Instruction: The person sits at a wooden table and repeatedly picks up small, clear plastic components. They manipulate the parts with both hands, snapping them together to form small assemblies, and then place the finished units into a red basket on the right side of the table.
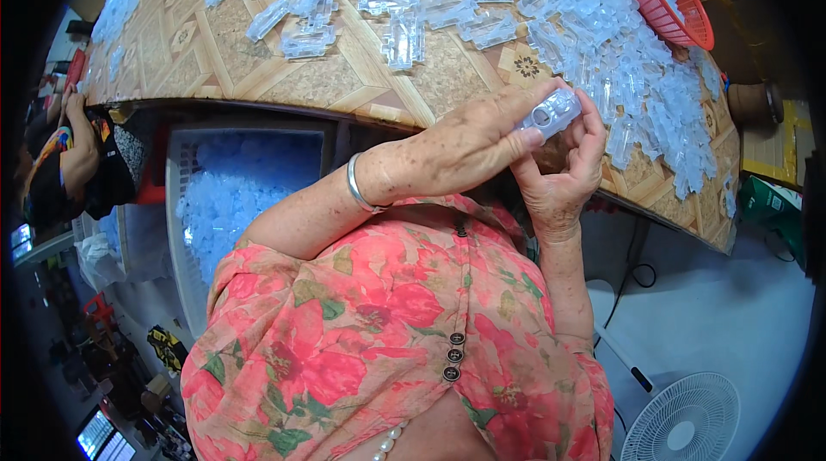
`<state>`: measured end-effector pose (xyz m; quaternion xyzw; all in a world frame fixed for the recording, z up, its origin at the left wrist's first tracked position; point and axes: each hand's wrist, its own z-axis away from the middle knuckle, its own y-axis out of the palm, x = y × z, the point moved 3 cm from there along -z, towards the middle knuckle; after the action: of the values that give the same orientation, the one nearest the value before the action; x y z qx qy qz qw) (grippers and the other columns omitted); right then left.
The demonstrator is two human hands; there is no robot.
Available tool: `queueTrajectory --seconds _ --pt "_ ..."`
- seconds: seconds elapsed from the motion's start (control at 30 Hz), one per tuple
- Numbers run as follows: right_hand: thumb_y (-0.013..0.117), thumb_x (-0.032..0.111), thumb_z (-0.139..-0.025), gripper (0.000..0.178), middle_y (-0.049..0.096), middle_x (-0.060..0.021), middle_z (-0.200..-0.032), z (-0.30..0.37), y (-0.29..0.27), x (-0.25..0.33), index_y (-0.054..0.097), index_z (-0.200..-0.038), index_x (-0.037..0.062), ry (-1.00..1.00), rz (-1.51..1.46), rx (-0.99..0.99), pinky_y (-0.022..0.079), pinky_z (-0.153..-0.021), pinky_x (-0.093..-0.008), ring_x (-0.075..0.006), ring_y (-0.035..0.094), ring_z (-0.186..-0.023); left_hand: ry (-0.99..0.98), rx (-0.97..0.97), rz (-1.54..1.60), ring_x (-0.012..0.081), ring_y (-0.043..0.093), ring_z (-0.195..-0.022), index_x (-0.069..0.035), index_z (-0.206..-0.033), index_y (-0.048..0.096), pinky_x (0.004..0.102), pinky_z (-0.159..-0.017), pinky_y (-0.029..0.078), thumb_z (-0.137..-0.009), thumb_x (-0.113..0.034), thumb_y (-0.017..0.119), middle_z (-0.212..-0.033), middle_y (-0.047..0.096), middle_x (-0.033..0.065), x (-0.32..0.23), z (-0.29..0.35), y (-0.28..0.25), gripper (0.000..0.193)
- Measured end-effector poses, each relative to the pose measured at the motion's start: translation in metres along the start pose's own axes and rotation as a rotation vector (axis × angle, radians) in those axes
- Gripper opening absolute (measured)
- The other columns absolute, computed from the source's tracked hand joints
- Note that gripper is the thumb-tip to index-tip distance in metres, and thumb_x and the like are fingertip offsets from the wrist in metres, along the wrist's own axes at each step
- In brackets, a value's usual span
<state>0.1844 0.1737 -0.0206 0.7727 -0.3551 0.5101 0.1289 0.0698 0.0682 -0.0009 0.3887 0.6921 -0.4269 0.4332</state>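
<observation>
Between my two hands is a small clear plastic part (551, 113) with a round hole in its face, held up just off the table's near edge. My left hand (471, 136), below a silver bangle, grips it with thumb and fingers from the left. From the right, the fingers of my right hand (568, 170) curl around its other side. Many similar clear plastic pieces (403, 35) lie scattered on the wood-patterned table (344, 74). A thick heap of them (662, 108) spreads just right of my hands.
A red plastic basket (675, 9) with clear pieces in it stands at the far right. Below the table at left, a pale crate (180, 151) holds many more. A white fan (681, 435) is at lower right. Another person's arm (77, 147) shows at far left.
</observation>
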Motion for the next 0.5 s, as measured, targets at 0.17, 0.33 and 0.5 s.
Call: queueTrajectory --seconds 0.17,0.33,0.5 --pt "0.088 0.017 -0.079 0.087 0.052 -0.0194 -0.143 -0.003 0.0 0.007 0.035 -0.145 -0.0026 0.021 0.043 0.019 0.047 -0.108 -0.0374 -0.0283 0.055 -0.13 0.027 0.006 0.048 0.0312 0.049 -0.138 -0.004 -0.159 0.029 0.0381 -0.114 0.036 -0.106 -0.03 0.051 -0.15 0.049 0.0206 0.003 0.0 -0.002 0.063" --pt "0.087 0.017 -0.08 0.085 0.051 -0.0185 -0.143 -0.001 0.002 0.001 0.035 -0.145 -0.0026 -0.028 -0.062 -0.036 0.048 -0.106 -0.0367 -0.0272 0.057 -0.128 0.146 -0.068 -0.13 0.0349 0.052 -0.135 -0.003 -0.156 0.034 0.0392 -0.112 0.039 -0.102 -0.022 0.059 -0.148 0.051 0.0215 -0.007 0.001 -0.001 0.063" --pt "0.089 0.02 -0.08 0.086 0.053 -0.0179 -0.144 0.001 0.008 0.0 0.036 -0.145 -0.0007 0.034 -0.031 -0.048 0.049 -0.104 -0.0363 -0.0255 0.06 -0.125 0.152 -0.104 -0.2 0.0398 0.061 -0.121 -0.003 -0.153 0.039 0.0428 -0.102 0.047 -0.099 -0.017 0.061 -0.134 0.06 0.0242 -0.003 -0.001 -0.002 0.06"
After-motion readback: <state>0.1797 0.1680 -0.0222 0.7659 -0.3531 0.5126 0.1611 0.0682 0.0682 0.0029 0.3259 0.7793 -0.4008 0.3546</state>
